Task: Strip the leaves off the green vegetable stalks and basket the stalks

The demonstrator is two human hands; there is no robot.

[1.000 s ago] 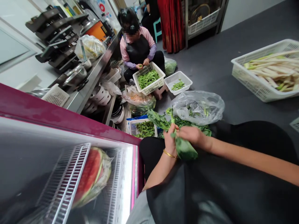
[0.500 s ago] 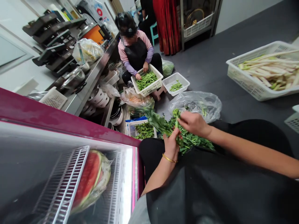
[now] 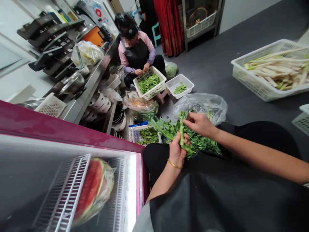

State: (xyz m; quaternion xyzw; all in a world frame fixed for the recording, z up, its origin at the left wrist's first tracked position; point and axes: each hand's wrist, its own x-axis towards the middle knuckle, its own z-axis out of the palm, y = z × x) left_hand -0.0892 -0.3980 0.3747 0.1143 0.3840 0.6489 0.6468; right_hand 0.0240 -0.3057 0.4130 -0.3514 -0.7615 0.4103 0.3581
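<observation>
Left hand (image 3: 177,149): closed round the lower part of a green stalk (image 3: 182,130), with more leafy stems in the same grip, sticking out to the left. Right hand (image 3: 202,124): thumb and fingers pinched at the leafy top (image 3: 184,114) of that stalk, coming in from the right. Exact finger contact there is partly hidden from me.

Stalk's long axis runs roughly up my view, from the left fist toward the far side, so left has the near end, right the far end. Both hands are on it; neither is nearer. Loose greens (image 3: 205,143) lie just under and beyond the hands, spreading right.

Containers: small basket (image 3: 135,137) with cut greens, beyond and left of the left hand, near it. Clear bag (image 3: 216,104) past the right hand, some green bits in it. White tray (image 3: 173,84) farther off, small heap of green pieces inside, bare around it. Beside that, a co-worker (image 3: 136,53) has both hands over a pod basket (image 3: 154,92) full of green pods. Big basket (image 3: 260,87) well apart on the right, on the floor (image 3: 217,64), holding long pale stalks (image 3: 272,72), lying lengthwise.

Near left, I get a lit fridge (image 3: 131,187) with a cut watermelon (image 3: 90,185), partly wrapped, behind a wire rack (image 3: 72,196).
</observation>
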